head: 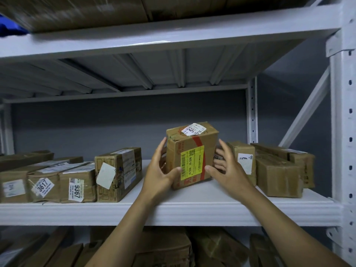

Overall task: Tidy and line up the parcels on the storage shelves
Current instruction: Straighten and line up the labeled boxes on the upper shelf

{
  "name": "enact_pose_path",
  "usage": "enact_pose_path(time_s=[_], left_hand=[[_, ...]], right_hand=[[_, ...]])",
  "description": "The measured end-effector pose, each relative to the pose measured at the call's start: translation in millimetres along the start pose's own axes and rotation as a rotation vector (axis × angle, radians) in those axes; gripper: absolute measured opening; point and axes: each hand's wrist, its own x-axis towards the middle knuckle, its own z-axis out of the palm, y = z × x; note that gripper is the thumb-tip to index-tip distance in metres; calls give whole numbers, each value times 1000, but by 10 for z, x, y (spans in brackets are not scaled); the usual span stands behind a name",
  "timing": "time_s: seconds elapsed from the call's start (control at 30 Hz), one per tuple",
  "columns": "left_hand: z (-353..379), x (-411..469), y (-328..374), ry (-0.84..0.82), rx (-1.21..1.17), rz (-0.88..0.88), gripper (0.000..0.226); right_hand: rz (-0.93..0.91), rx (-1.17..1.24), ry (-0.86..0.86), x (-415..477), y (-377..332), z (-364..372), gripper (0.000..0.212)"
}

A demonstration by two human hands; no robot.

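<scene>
**Q:** Item 1: where is it?

**A:** The upright brown cardboard parcel (192, 143) with a red tape band stands on the white metal shelf (192, 211). It is between your two hands and set back from the shelf's front edge.

**Q:** How are the hands placed?

**A:** Your left hand (159, 170) holds the parcel's left front corner, thumb on the front face and fingers laid up along the left side. Your right hand (228, 168) is spread, fingers apart, and its thumb tip touches the lower right of the front face. Whether those fingers touch the right side cannot be told.

**Q:** What markings does the parcel carry?

**A:** It has two labels.
- **Yellow front label** (192, 164): this carries a barcode, a square code and characters turned on their side. They appear to read JG-506, printed twice.
- **White top label** (193, 129): this reads 5611.

**Q:** How many other parcels are there, per side?

**A:** To the left of your left hand there are four brown boxes in the front row:
1. The nearest box (119, 187) has a blank white tag set askew.
2. The second box (77, 174) is marked 9367.
3. The third box (43, 195) is marked 3617.
4. The far-left box (13, 176) has a white label too small to read.

Flatter boxes lie behind this row.

To the right of your right hand there are three brown boxes. The adjacent box (244, 149), just beside your fingers, has a white label showing a 6. No print can be read on the other two.

The shelves above and below also hold cardboard boxes.
</scene>
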Motion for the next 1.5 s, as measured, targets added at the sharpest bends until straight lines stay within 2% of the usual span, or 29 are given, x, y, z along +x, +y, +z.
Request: enact_pose_path(time_s=[0.13, 0.23, 0.4, 0.53, 0.63, 0.7, 0.8, 0.93, 1.03, 1.07, 1.17, 1.3, 1.33, 1.4, 1.5], left_hand=[[-5, -26, 4, -32, 9, 63, 73], [-19, -20, -42, -53, 11, 79, 62], [1, -23, -6, -83, 53, 134, 53], [-27, 13, -20, 19, 50, 138, 50], [-81, 59, 13, 85, 216, 144, 52], [-138, 110, 32, 88, 324, 162, 52], [-272, 146, 128, 77, 411, 141, 57], [-463, 48, 340, -39, 337, -29, 63], [-594, -13, 440, -156, 265, -134, 77], [-627, -37, 464, -171, 287, -140, 75], [-740, -93, 560, -145, 571, -51, 62], [-1035, -78, 609, -29, 971, 288, 44], [-1127, -62, 597, 0, 1031, 322, 42], [-1316, -22, 544, 14, 1117, 277, 48], [-1524, -7, 462, -126, 1166, 52, 72]], right_hand=[[-55, 50, 106, -22, -33, -34, 95], [-109, 180, 156, -41, -33, -62, 93], [-107, 374, 111, -60, -112, -110, 72], [-105, 104, 48, -46, -300, -177, 71], [-83, -174, 31, -52, -459, -190, 55], [-31, -248, -7, -65, -544, -110, 52], [12, -248, -51, -77, -639, 76, 62], [17, -192, -98, -81, -697, 338, 82], [-39, -118, -155, -85, -700, 540, 88], [-39, -85, -183, -80, -697, 599, 91], [-36, -40, -233, -40, -705, 726, 95], [-77, -181, -235, 118, -768, 832, 77], [-73, -195, -252, 153, -790, 848, 75], [-58, -150, -293, 213, -805, 899, 74], [-26, -64, -321, 252, -828, 1011, 78]])
